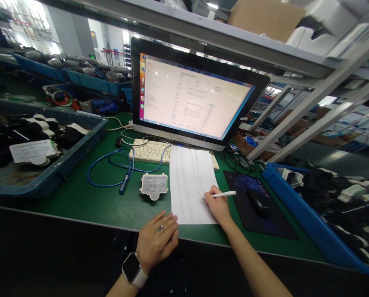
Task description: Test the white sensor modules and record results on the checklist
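A white pen [223, 194] is pinched in my right hand [217, 206], its tip at the printed sheet of paper [190, 181]. My left hand [159, 237] lies with fingers stretched out at the table's front edge, its fingertips at the sheet's lower left corner. Left of the paper sits a white labelled module [154, 185] with a rounded tab at its bottom. Beside that module, a blue cable [102, 185] loops over the green tabletop and ends in a small blue plug [124, 184]. The sheet's upper part overlaps a keyboard [150, 151].
A lit monitor [193, 95] stands behind the keyboard. To the right, a black mouse [258, 203] rests on a dark mouse pad [277, 225]. Blue bins of black and white parts flank the workspace, one on the left [57, 175] and one on the right [298, 206]. A metal shelf [221, 31] spans overhead.
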### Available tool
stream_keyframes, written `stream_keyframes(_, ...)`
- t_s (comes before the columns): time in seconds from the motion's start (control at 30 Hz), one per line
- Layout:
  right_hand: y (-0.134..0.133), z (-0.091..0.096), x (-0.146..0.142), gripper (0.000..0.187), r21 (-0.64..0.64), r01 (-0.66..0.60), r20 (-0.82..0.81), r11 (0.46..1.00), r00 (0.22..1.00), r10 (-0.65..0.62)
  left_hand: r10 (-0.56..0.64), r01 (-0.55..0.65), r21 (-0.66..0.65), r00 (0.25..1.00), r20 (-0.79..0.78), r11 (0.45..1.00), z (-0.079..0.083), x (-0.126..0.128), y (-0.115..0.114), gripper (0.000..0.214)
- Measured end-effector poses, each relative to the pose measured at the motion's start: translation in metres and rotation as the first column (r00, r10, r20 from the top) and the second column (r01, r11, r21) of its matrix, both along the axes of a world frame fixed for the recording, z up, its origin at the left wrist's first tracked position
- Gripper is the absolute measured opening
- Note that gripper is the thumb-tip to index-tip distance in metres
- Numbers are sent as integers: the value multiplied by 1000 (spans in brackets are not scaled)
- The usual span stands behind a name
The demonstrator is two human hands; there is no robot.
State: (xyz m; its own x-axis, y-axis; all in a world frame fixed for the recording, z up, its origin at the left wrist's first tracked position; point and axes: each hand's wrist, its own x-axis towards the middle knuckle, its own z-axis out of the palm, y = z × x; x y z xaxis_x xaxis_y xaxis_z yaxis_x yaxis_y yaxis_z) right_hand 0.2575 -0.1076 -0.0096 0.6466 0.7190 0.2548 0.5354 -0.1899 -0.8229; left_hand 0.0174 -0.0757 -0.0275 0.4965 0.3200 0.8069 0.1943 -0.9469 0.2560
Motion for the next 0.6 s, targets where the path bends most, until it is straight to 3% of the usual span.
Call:
stream_keyframes(0.33,-1,3,4,31,112,36,-153,993,988,-18,62,-73,61,985,160,995,-5,10,1,19)
stream_keyframes(0.47,0,2,12,35,40,-105,-373,994,921,113,68,-109,157,967,245,982,-18,18,8,19)
stream_keyframes(0.6,-1,-6,22,40,-10,-213,-407,977,893,190,74,-124,189,965,253,974,-31,22,12,18)
